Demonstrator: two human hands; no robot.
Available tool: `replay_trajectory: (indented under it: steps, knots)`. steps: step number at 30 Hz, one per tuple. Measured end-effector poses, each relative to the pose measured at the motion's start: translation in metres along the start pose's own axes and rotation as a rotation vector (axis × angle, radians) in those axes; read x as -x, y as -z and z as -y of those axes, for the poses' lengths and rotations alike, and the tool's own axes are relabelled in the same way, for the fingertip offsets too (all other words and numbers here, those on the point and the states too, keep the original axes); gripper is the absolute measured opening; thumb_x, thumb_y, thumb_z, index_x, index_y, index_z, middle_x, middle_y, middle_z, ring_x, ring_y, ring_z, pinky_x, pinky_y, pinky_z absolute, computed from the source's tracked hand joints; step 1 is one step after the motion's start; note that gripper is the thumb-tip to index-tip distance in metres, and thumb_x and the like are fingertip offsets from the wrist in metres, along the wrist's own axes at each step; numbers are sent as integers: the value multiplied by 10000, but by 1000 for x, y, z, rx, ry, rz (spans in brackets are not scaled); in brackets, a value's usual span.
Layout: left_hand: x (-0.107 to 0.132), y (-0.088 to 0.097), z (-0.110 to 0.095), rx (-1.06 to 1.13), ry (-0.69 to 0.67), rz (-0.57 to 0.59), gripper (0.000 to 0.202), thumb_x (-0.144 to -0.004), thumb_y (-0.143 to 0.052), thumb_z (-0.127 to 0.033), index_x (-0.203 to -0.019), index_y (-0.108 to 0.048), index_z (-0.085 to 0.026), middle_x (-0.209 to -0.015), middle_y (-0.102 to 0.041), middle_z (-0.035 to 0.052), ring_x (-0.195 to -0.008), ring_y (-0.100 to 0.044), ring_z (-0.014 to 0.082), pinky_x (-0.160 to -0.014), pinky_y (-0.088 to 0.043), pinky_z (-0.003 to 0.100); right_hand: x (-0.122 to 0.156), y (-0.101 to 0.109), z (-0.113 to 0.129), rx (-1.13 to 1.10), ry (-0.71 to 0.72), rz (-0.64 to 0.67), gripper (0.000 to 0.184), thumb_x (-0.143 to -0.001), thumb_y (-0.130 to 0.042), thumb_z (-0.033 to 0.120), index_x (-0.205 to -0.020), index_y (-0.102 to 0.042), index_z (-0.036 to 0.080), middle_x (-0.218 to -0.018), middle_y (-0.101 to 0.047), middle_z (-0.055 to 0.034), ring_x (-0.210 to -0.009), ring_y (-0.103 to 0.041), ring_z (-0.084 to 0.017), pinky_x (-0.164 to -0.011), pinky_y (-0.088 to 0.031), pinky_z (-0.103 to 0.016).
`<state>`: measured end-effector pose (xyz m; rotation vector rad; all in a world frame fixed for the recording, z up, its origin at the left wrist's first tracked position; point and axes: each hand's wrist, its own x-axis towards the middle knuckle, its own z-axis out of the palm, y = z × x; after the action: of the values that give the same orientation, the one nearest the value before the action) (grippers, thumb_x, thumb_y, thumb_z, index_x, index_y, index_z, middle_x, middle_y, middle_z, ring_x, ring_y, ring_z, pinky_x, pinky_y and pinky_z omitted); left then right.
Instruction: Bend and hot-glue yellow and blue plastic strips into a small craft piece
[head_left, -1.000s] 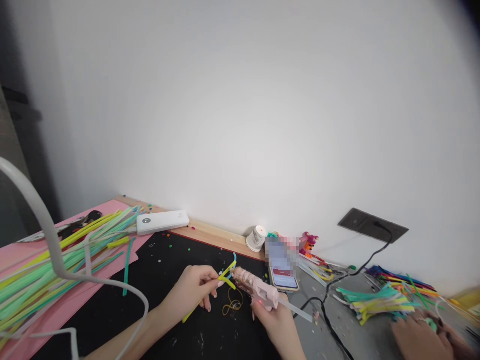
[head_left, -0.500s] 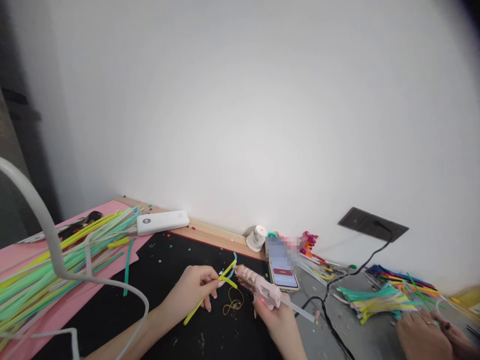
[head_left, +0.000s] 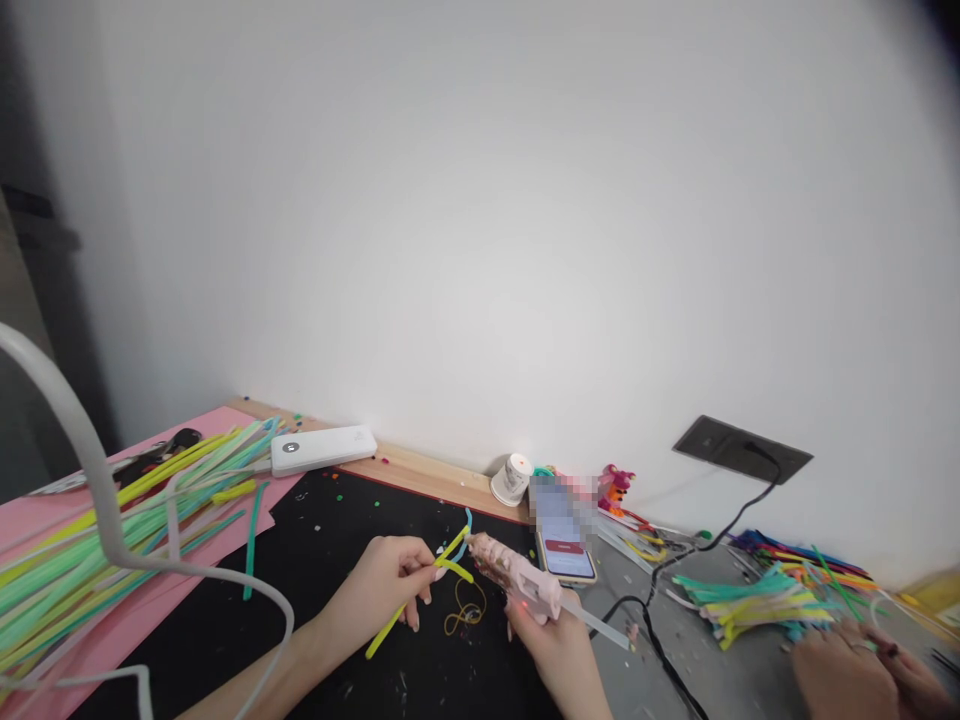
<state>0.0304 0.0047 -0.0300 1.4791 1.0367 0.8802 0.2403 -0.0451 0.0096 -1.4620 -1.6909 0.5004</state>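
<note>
Two digits of the left hand point(head_left: 394, 578), thumb and forefinger together, pinch a yellow pipe cleaner point(head_left: 453, 546); its forked end juts past them, its tail below. A blue strip point(head_left: 469, 518) shows beside the fork. The right hand point(head_left: 553, 635) grips a pink glue gun point(head_left: 519, 575), nozzle contact unclear, fingers mostly hidden. A co-worker's hands point(head_left: 847, 670) are indistinct.

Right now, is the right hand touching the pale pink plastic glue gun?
Touching: the head view shows the right hand gripping the glue gun near its rear.
</note>
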Motion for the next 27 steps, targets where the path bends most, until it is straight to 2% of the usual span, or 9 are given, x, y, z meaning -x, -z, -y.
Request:
replay_trajectory:
  steps: [8, 14, 18, 22, 27]
  knots:
    - [2, 0, -4, -22, -3, -4, 266, -749, -542, -390, -651, -567, -144, -556, -623, -4, -389, -600, 127, -381, -422, 190, 2, 0, -4, -31, -17, -11, 190, -725, -548, 281, -728, -669, 135, -567, -630, -41, -502, -551, -175, -483, -463, -248]
    - [0, 0, -3, -9, 13, -10, 276, -748, -538, -405, -647, -560, -149, -560, -622, -6, -380, -596, 126, -371, -422, 188, 3, 1, -2, -20, -18, -47, 157, -704, -551, 278, -650, -645, 165, -513, -600, -22, -470, -539, -173, -456, -450, -242]
    - [0, 0, 1, -18, 8, -9, 290, -745, -546, -425, -663, -569, -148, -572, -622, -7, -379, -596, 127, -369, -421, 189, 1, 5, -1, -36, -18, -109, 162, -689, -564, 289, -706, -669, 166, -599, -654, -44, -538, -584, -197, -520, -479, -255]
    - [1, 2, 1, -32, 6, -5, 294, -756, -539, -425, -704, -592, -141, -582, -626, -2, -375, -594, 128, -374, -424, 194, 0, 19, 0, 27, -83, -154, 199, -693, -570, 300, -768, -678, 151, -686, -691, -62, -621, -619, -219, -591, -483, -265]
    - [1, 4, -1, -35, 11, -1, 265, -754, -539, -388, -775, -617, -135, -604, -632, 1, -390, -602, 131, -389, -436, 200, 6, 54, -7, 212, -167, -238, 284, -696, -569, 319, -917, -643, 157, -756, -689, -48, -654, -622, -220, -590, -458, -258]
